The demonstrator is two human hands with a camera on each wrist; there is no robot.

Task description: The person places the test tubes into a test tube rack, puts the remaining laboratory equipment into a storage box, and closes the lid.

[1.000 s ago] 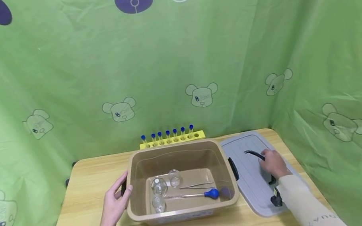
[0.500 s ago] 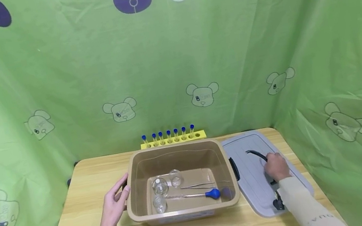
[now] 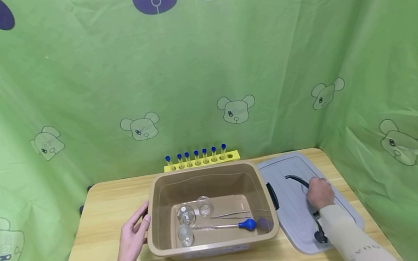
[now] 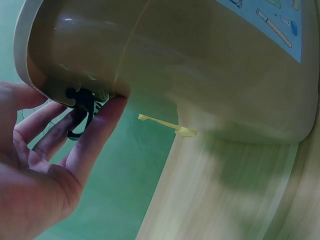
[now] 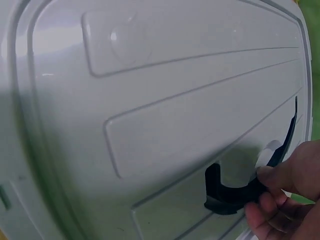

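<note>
The left hand [image 3: 130,235] is at the left end of a brown plastic box [image 3: 216,244]. Its fingertips touch the box under the rim, around a black latch [image 4: 84,102], fingers fairly straight and spread. A grey lid [image 3: 297,227] lies flat to the right of the box. Over the lid, the right hand [image 3: 321,193] pinches a black curved, hooked plastic piece [image 5: 232,197] with a thin arm and a pale see-through patch beside it. Inside the box are a round glass flask [image 3: 186,217], two small glass vessels [image 3: 204,207], metal tweezers [image 3: 230,215] and a dropper with a blue bulb [image 3: 246,225].
A yellow rack [image 3: 232,156] of several blue-capped tubes [image 3: 197,157] stands behind the box at the table's back edge. The wooden table [image 3: 88,254] is closed in by green curtains [image 3: 180,61] at the back and sides. A second black latch [image 3: 273,196] is on the box's right end.
The right hand has shifted slightly right and down along the black piece, fingers closing more tightly on it. The left hand keeps its place at the box.
</note>
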